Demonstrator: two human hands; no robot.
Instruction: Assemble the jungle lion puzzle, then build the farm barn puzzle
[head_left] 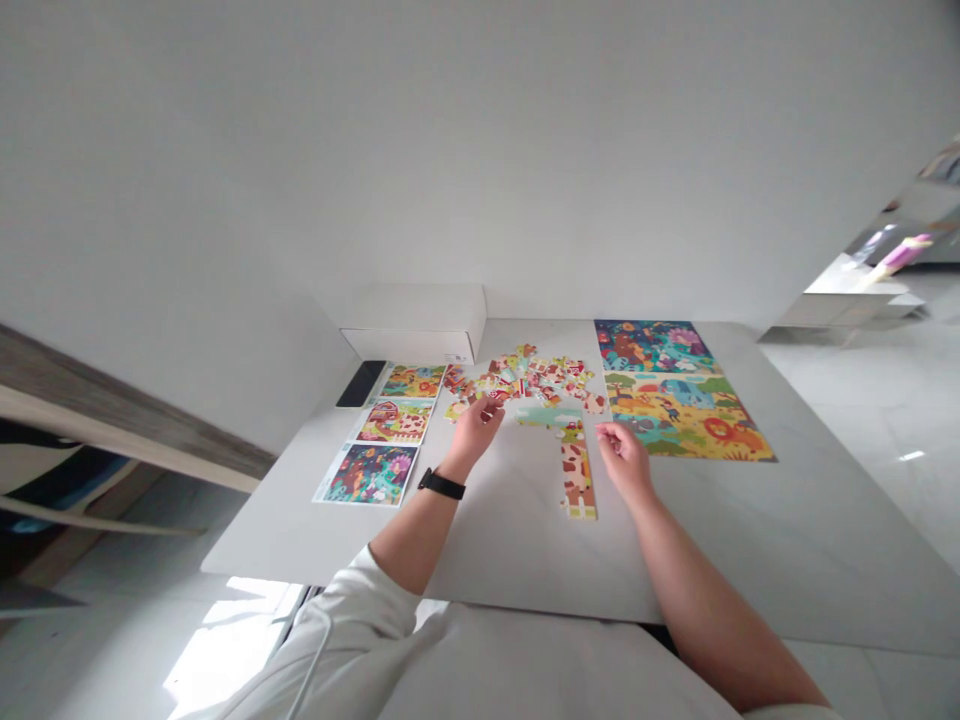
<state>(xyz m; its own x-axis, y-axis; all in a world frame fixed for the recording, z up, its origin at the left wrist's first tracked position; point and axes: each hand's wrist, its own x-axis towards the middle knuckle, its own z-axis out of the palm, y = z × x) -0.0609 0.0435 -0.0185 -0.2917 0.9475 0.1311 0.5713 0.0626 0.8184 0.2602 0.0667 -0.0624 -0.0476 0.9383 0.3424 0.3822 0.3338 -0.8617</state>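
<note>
A heap of loose, colourful puzzle pieces lies at the middle of the white table. My left hand, with a black watch on the wrist, reaches to the heap's near left edge, its fingers curled onto a piece. My right hand rests just right of a partly joined strip of puzzle that runs toward me; its fingers are curled and pinched together, and what they hold is too small to make out.
Two finished puzzles lie at the right of the table. Three picture cards lie in a column at the left, beside a black phone. A white box stands at the back against the wall.
</note>
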